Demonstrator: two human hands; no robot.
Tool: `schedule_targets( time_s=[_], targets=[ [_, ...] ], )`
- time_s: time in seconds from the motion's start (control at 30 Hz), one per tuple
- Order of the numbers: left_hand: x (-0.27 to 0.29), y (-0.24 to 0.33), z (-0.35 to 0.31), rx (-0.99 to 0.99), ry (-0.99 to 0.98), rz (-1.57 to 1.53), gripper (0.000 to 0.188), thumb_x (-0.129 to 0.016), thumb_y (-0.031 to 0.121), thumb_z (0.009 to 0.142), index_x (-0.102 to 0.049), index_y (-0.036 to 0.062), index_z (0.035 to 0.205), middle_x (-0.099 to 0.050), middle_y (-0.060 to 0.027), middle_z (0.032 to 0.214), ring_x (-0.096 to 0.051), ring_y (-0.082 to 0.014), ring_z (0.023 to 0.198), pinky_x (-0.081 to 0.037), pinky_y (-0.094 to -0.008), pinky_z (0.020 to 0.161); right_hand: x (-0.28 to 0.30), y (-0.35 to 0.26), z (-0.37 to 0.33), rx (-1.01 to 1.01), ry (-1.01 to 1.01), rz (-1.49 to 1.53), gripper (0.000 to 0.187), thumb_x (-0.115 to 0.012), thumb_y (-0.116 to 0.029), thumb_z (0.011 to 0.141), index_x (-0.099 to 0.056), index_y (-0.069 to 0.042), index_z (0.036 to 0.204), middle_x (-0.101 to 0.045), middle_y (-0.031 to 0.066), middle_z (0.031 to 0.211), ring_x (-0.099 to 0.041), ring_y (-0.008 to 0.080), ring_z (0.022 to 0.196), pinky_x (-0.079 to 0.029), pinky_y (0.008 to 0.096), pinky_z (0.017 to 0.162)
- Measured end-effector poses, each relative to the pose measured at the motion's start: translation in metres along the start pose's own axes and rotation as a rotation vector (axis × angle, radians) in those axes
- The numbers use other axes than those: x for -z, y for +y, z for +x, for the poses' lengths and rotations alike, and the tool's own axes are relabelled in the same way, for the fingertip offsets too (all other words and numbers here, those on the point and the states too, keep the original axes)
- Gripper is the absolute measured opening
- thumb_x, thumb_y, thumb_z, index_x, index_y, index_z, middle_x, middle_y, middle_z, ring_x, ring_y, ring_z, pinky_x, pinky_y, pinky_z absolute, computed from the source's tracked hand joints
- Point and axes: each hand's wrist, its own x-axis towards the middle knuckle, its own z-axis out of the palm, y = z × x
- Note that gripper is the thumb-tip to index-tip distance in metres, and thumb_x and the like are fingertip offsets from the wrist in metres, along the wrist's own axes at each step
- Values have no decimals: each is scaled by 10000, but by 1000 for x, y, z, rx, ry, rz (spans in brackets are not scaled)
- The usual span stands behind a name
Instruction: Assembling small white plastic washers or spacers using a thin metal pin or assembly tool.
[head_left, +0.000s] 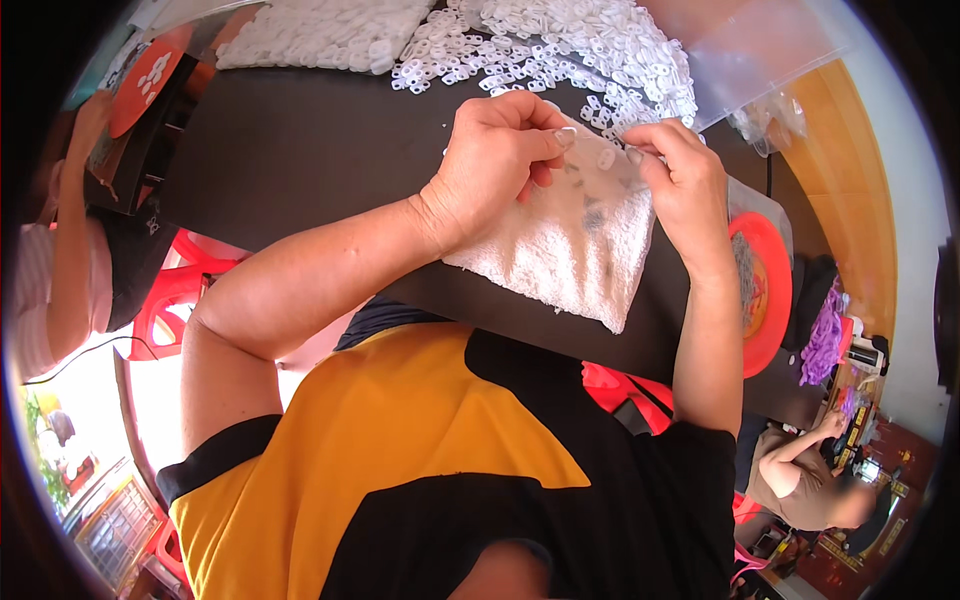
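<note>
At right, a purple bundle [820, 338] and, farther down, a person [790, 482] in a brown top; at left, a red stool [172, 278] near another person's bare arm [72, 200], leaves [50, 482] lower down.

The left hand [490, 150] and right hand [690, 185] cover part of the white cloth [560, 265]; anything between their fingers [545, 147] is too small to tell. The heap of white plastic pieces [600, 40] runs off the top edge, and the right forearm [710, 330] hides part of the red dish [772, 290].
</note>
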Motion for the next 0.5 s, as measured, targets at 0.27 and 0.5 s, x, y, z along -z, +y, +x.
schedule_targets(
  time_s=[0.27,0.5],
  targets=[
    [0,5,-1,27,-3,-31,94,-634,88,877,-617,-4,868,-595,-25,691,-529,-83,570,-398,-223,486,-8,-3,-3,21,-15,-374,41,-659,-121,780,-659,-80,781,-618,77,791,-605,303,815,-461,428,715],
    [5,5,1,52,-28,-113,97,-642,94,866,-619,0,867,-600,-37,709,-538,-101,572,-409,-241,493,-22,-16,-2,75,-40,-384,62,-671,-124,767,-626,-84,779,-613,68,814,-597,286,855,-440,420,736]
  ],
)
